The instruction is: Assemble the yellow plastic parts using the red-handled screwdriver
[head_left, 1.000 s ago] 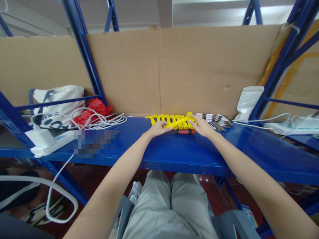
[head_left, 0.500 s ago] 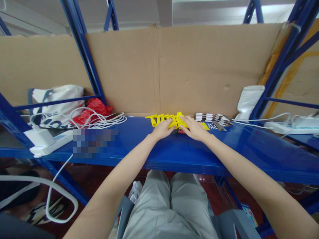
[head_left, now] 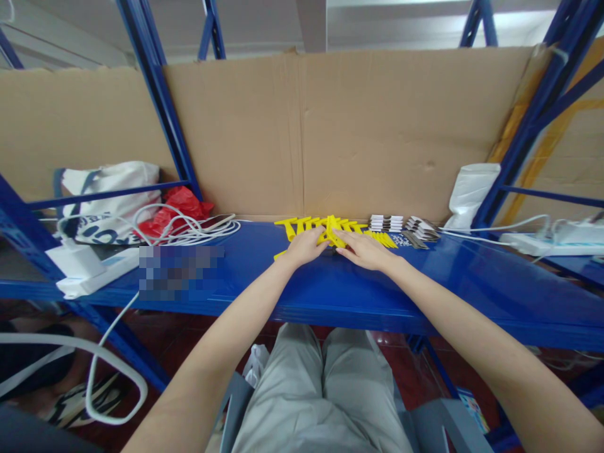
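Note:
My left hand [head_left: 306,246] and my right hand [head_left: 364,249] meet over the middle of the blue shelf. Between them, the fingers of both are closed on a yellow T-shaped plastic piece [head_left: 332,231]. Behind the hands runs a row of similar yellow T-shaped pieces [head_left: 298,226], partly covered by them. Slim yellow strips [head_left: 383,239] lie just right of my right hand. By my left wrist a bit of another yellow part [head_left: 280,255] shows. Something small and dark sits under the fingertips, too hidden to name.
Right of the strips are small pale bits [head_left: 401,240], stacked white-and-dark packets [head_left: 385,223] and flat dark metal pieces [head_left: 415,241]. White cables [head_left: 189,233], a red bag [head_left: 184,202] and a power strip [head_left: 101,274] occupy the left. Cardboard [head_left: 377,126] walls the back.
My right hand has shifted slightly left and lower, uncovering more of the yellow row and strips. The held piece has turned more upright. A yellow part now shows beside my left wrist.

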`<state>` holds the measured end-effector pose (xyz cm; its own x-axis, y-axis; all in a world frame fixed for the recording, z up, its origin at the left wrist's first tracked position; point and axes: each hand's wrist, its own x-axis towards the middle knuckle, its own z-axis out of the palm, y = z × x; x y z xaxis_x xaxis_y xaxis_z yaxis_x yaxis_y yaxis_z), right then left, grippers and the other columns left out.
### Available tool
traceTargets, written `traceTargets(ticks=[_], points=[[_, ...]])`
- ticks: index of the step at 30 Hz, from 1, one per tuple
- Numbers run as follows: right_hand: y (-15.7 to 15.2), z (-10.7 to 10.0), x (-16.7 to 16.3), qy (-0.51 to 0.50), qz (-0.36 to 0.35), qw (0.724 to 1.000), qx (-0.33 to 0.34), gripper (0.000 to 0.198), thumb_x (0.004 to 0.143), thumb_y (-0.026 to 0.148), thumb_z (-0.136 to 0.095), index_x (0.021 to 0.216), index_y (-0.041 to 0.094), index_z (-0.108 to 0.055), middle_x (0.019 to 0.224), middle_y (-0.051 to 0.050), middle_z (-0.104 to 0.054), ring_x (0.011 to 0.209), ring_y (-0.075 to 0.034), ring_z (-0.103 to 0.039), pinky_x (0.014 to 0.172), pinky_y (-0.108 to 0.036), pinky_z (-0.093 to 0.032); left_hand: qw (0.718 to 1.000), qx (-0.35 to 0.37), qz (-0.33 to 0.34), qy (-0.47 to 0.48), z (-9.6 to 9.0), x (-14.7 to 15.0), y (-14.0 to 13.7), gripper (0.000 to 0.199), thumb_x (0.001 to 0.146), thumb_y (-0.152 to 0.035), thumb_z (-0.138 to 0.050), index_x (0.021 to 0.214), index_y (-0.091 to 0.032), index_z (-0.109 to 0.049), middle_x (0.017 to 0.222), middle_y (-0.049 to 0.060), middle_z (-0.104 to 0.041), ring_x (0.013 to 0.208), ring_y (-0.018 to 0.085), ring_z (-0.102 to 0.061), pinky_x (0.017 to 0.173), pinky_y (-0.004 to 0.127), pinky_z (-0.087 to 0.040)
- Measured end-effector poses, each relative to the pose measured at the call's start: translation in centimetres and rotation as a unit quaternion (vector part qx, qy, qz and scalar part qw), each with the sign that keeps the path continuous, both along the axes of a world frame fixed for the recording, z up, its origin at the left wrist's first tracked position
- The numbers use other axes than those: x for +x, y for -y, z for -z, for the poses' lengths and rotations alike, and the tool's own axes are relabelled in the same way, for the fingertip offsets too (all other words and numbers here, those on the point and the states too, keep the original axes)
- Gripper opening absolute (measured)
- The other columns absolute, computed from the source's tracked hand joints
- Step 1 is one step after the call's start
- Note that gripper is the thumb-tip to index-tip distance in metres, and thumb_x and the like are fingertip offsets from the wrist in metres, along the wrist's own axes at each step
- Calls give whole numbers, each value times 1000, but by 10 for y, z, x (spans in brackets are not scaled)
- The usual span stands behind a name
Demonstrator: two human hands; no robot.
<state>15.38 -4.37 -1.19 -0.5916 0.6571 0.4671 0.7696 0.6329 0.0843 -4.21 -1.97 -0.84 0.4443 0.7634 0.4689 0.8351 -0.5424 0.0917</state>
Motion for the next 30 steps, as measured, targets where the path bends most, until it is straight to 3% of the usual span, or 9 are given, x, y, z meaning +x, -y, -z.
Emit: traceTargets(ticks=[5, 10, 15, 20, 26, 30], points=[[0, -1, 1, -11, -11, 1000, -8, 48, 93, 34, -38, 136, 15, -48, 132, -11, -55, 123, -24, -52, 101, -44, -44, 1000, -11, -3, 12, 2, -3, -7, 36, 90, -36, -47, 120, -17, -54, 121, 9, -63, 112, 23, -58, 93, 33, -45], [-17, -1, 20, -39, 6, 999, 24, 41, 90, 27, -41, 125, 15, -58, 134, -10, -54, 125, -23, -50, 105, -40, -41, 998, -37, -43, -1, -1, -7, -9, 35, 91, -37, -45, 118, -18, -55, 122, 10, -62, 111, 24, -59, 91, 32, -46], [-32, -7, 64, -83, 150, 985, 34, 37, 86, 20, -43, 115, 14, -64, 132, -12, -55, 120, -23, -53, 104, -37, -41, 995, -69, -74, -24, -3, -9, -8, 36, 91, -38, -43, 119, -18, -54, 120, 11, -63, 111, 26, -59, 88, 34, -47], [-34, -13, 109, -96, 357, 928, -36, 35, 85, 19, -45, 111, 11, -66, 117, -15, -64, 111, -25, -59, 95, -34, -45, 994, -83, -71, -32, -3, -10, -7, 35, 91, -38, -45, 116, -19, -57, 118, 11, -64, 110, 25, -59, 89, 34, -47], [-32, -8, 128, -89, 445, 882, -126, 28, 86, 24, -47, 98, 14, -70, 109, -14, -68, 106, -25, -61, 88, -32, -46, 996, -68, -50, -11, -2, -12, -10, 35, 88, -38, -49, 114, -18, -62, 117, 10, -66, 109, 25, -60, 90, 33, -46], [-33, -4, 124, -86, 446, 877, -155, 27, 83, 20, -48, 95, 16, -72, 107, -13, -68, 107, -27, -61, 88, -35, -46, 997, -62, -47, -2, -1, -13, -11, 35, 88, -38, -50, 113, -18, -63, 117, 9, -66, 108, 24, -61, 91, 32, -46]])
